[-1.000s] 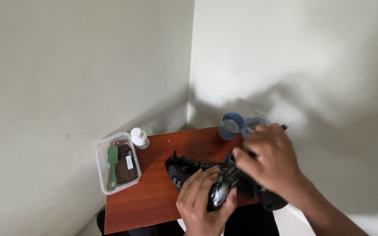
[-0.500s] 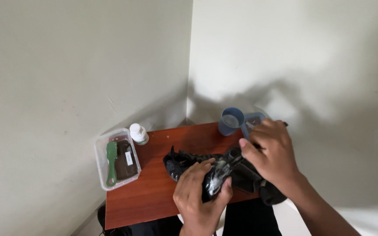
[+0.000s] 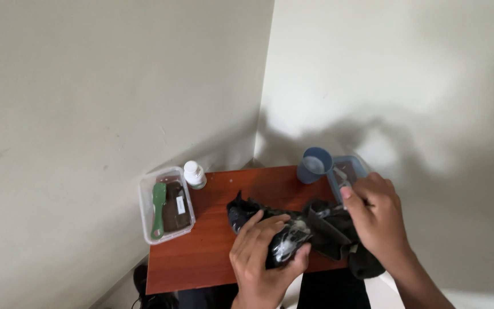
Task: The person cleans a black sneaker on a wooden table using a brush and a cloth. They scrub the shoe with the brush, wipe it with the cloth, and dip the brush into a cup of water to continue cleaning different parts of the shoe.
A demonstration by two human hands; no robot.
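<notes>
A black shoe [image 3: 288, 245] with whitish foam on its toe lies over the near edge of a small red-brown table [image 3: 212, 257]. My left hand [image 3: 258, 260] wraps around its toe from below. My right hand [image 3: 375, 220] is curled over the shoe's dark upper at the heel end. A thin pale stick pokes out above its fingers; I cannot tell what it is. A second black shoe [image 3: 241, 210] lies on the table just left of the held one.
A blue cup [image 3: 314, 165] and a clear lidded container [image 3: 350, 167] stand at the table's far right. A white bottle [image 3: 194, 173] and a clear plastic box [image 3: 144, 200] holding a green brush [image 3: 158, 209] sit at the left. Walls meet in a corner behind.
Both hands keep hold of the shoe. My right hand has slid slightly down and to the right along it; my left hand has barely moved.
</notes>
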